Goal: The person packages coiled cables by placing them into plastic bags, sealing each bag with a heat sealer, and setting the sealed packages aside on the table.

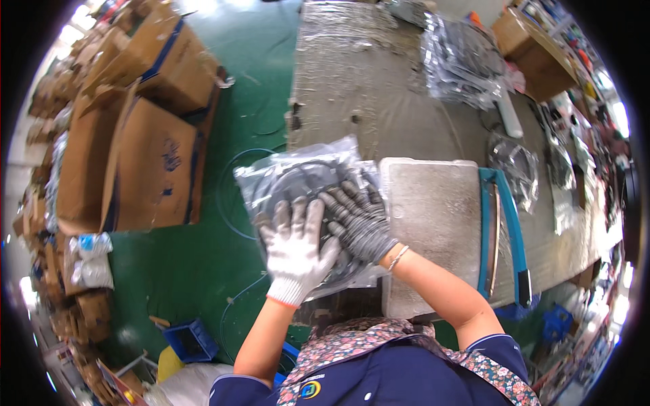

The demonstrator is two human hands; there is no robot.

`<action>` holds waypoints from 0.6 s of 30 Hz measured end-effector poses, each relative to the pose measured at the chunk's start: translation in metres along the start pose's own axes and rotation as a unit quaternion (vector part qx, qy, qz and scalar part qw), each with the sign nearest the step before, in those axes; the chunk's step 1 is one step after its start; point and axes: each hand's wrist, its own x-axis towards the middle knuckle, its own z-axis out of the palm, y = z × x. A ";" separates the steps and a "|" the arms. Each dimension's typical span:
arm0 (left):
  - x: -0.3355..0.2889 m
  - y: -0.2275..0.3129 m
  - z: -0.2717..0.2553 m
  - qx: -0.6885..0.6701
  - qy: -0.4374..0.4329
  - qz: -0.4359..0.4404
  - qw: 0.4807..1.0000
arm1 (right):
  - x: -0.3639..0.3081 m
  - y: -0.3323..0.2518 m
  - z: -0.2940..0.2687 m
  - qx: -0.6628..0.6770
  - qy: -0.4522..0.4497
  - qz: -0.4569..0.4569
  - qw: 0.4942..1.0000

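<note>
A clear plastic bag (335, 153) lies at the left edge of the table, partly past it, with a dark, rounded thing (292, 183) inside; my hands cover much of it and its kind cannot be made out. My left hand (296, 249), in a white knit glove, rests flat on the bag with its fingers spread. Close beside it, my right hand (362, 223) in a grey striped glove also presses flat on the bag, fingers apart. Neither hand is closed around anything.
A scuffed pale slab (433, 223) lies right of the bag, next to a teal frame with a long arm (516, 230). More bagged things (464, 57) and a cardboard box (535, 54) are farther back. Large open cartons (152, 166) stand on the green floor at left, near a blue hose (222, 183).
</note>
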 end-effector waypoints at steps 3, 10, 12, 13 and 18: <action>0.000 0.003 0.003 -0.007 -0.006 0.004 1.000 | -0.009 0.000 0.006 0.024 -0.014 0.021 0.999; -0.002 0.007 0.004 -0.002 -0.013 0.026 1.000 | -0.016 0.006 0.012 0.123 0.069 -0.001 0.990; -0.001 0.008 0.010 -0.004 -0.007 0.035 0.999 | -0.019 0.008 0.017 0.106 0.085 -0.004 0.991; -0.003 0.007 0.011 0.002 -0.007 0.037 0.999 | -0.021 0.010 0.026 0.094 0.093 -0.013 0.991; -0.007 0.011 0.017 0.014 -0.021 0.044 0.999 | -0.038 0.005 0.023 0.126 0.151 0.025 0.980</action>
